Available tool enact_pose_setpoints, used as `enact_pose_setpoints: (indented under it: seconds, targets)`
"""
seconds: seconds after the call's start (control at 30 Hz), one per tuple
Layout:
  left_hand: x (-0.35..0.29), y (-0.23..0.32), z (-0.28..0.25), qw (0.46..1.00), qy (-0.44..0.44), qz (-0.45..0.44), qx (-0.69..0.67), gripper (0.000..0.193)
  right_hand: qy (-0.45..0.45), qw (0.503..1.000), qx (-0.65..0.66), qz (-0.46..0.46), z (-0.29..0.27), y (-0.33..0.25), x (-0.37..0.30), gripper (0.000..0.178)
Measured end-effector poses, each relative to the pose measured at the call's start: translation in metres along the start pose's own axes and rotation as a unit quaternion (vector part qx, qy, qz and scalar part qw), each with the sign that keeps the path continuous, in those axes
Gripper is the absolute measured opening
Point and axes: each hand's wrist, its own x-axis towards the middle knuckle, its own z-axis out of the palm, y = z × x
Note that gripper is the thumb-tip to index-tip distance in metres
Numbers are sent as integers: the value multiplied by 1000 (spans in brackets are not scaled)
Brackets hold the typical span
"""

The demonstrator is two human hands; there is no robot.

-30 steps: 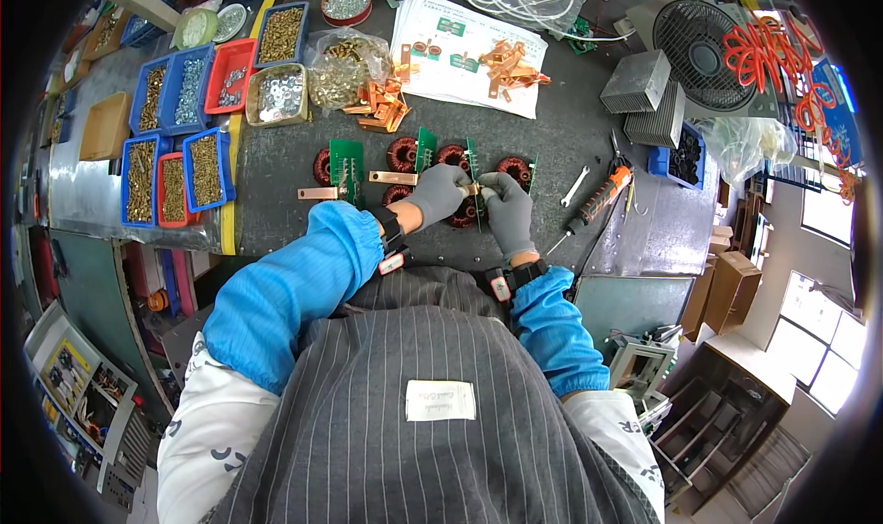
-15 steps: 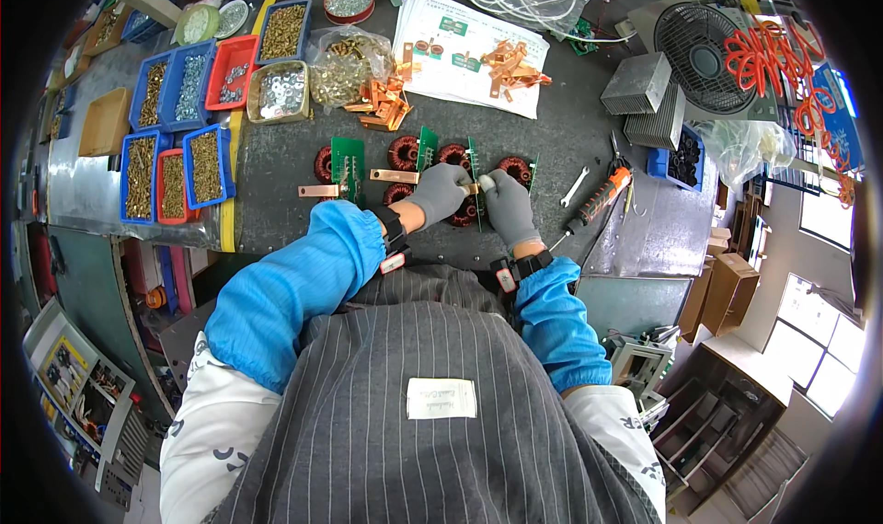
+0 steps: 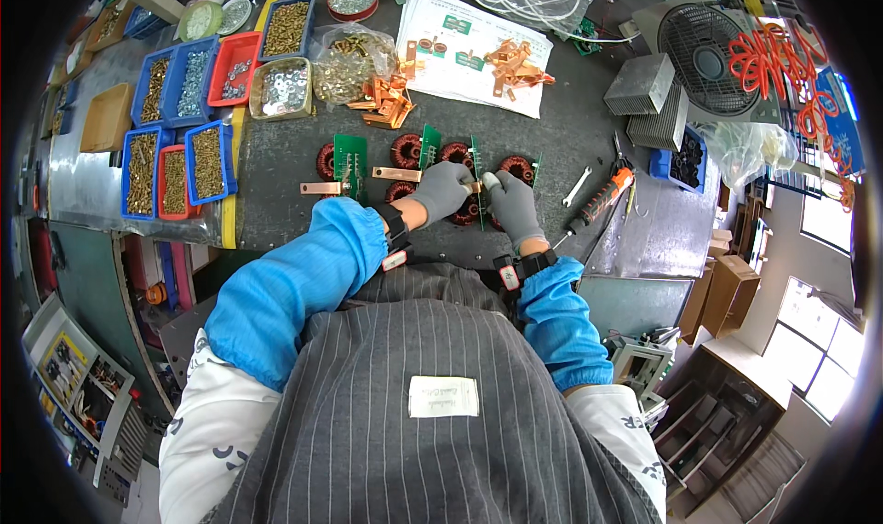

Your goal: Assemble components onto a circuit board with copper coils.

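Observation:
Grey gloves cover both my hands, which meet at an upright green circuit board (image 3: 476, 156) with dark red copper-wound coils (image 3: 454, 154) beside it. My left hand (image 3: 443, 191) is closed on a small copper strip (image 3: 475, 187) at the left face of this board. On the other side, the thumb and fingers of my right hand (image 3: 515, 204) are pinched together close to the strip's end; what they hold is hidden. Further left stand two more coil boards, a green board (image 3: 349, 163) with a copper strip (image 3: 320, 188) and another with a longer copper strip (image 3: 396, 173). One coil (image 3: 516, 167) sits beyond my right hand.
Right of my hands lie a wrench (image 3: 577, 185) and an orange-black screwdriver (image 3: 602, 200). Metal heat sinks (image 3: 638, 84) and a fan (image 3: 706, 55) stand behind. Copper pieces (image 3: 515, 64) rest on printed sheets (image 3: 428, 18). Bins of brass fasteners (image 3: 208, 161) fill the left.
The whole view has shifted very slightly. Both hands stay at the same board, with only a small movement of the right fingers.

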Motion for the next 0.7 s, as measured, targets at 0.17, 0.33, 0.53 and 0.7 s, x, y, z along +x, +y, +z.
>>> enact_pose_setpoints:
  seconds: [0.17,0.33,0.53,0.7]
  targets:
    - [0,-4,1,1000,12,12,-3,17,28,994,105,1,-2,-12,-8,18]
    - [1,-5,3,1000,11,15,-13,17,-13,1000,10,11,-2,-6,-2,15]
    - [1,-4,4,1000,17,19,-2,17,-16,980,196,-6,3,-1,-5,18]
    - [0,-5,4,1000,7,11,13,20,-9,998,56,17,1,-14,-7,17]
